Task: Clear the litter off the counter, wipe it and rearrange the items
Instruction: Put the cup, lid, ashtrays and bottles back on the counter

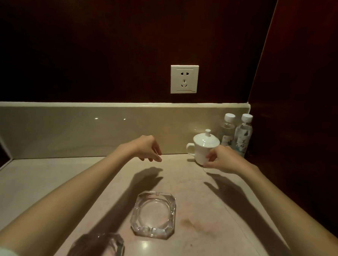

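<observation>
On the pale stone counter [51, 180], a white lidded cup [202, 146] with its handle to the left stands near the back right. My right hand [223, 159] is at the cup's lower right side, its fingers and thumb curled against it. My left hand [148, 148] hovers above the counter to the left of the cup, fingers relaxed and holding nothing. A square clear glass ashtray [153, 214] lies in the middle foreground between my forearms. Another glass piece [118, 247] shows blurred at the bottom edge.
Two water bottles [235, 134] with white caps stand in the back right corner behind the cup. A low beige backsplash [86, 128] runs along the back, with a wall socket [184, 79] above it. A dark wood panel closes off the right side. A faint brownish stain [191, 223] marks the counter.
</observation>
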`<action>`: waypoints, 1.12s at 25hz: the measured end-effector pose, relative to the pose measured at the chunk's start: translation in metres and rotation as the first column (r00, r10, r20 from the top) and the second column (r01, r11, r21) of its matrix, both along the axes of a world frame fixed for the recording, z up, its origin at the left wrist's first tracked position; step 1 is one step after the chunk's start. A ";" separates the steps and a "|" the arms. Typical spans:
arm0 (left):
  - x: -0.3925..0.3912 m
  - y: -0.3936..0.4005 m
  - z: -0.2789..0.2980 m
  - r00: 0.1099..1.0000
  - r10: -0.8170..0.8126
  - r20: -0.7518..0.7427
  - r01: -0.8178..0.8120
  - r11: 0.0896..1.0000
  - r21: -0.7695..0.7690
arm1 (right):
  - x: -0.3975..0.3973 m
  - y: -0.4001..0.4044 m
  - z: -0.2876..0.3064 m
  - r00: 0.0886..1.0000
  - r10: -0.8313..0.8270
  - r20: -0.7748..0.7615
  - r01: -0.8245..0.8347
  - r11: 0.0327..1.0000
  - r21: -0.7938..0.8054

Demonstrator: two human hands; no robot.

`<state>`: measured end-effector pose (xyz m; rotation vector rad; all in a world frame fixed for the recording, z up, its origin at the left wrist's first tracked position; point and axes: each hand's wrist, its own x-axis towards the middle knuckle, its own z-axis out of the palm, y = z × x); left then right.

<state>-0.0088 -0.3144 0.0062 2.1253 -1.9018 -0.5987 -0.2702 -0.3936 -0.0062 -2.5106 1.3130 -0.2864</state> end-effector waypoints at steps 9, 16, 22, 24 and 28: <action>0.015 0.083 -0.022 0.988 0.096 -0.117 -0.064 0.965 0.253 | 0.055 0.071 -0.013 0.993 0.092 -0.074 -0.078 0.981 0.178; 0.002 0.108 -0.052 0.976 0.120 -0.181 -0.055 0.942 0.332 | 0.060 0.115 -0.026 0.976 0.052 -0.212 0.058 0.874 0.483; 0.007 0.113 -0.068 0.959 0.162 -0.234 -0.109 0.968 0.225 | 0.065 0.132 -0.038 0.982 -0.108 -0.153 0.165 0.887 0.432; 0.018 0.117 -0.069 0.948 0.176 -0.266 -0.120 0.969 0.214 | 0.073 0.137 -0.039 0.988 -0.130 -0.083 0.154 0.886 0.437; 0.059 0.137 -0.060 0.936 0.227 -0.267 -0.195 0.971 0.141 | 0.110 0.147 -0.035 0.996 -0.077 0.034 0.050 0.868 0.493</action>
